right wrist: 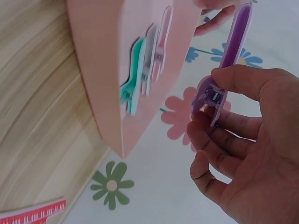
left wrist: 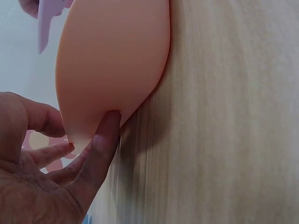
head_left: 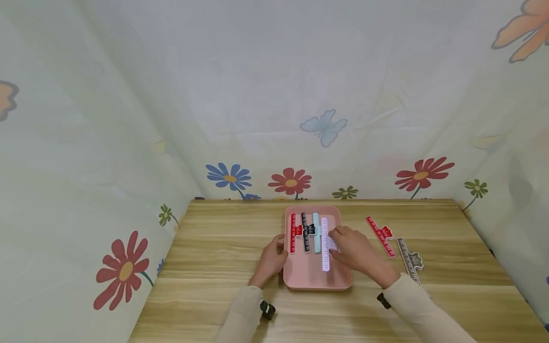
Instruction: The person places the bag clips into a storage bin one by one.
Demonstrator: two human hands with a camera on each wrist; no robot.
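A pink tray [head_left: 302,274] lies on the wooden table. My left hand [head_left: 272,258] holds its left side; in the left wrist view the thumb [left wrist: 105,133] presses the outer wall while other fingers reach the rim. With thumb and fingers, my right hand [head_left: 355,248] pinches a light purple clip [head_left: 325,247] by its handle, over the tray. A metal spring [right wrist: 215,96] shows at its hinge in the right wrist view. Inside the tray, a red clip [head_left: 293,238], a black clip [head_left: 305,236] and a light blue clip [head_left: 317,240] lie side by side.
Right of the tray, another red clip [head_left: 381,238] and a dark grey clip [head_left: 408,259] lie slanted on the table [head_left: 223,247]. A white flowered cloth [head_left: 257,95] hangs behind and at both sides.
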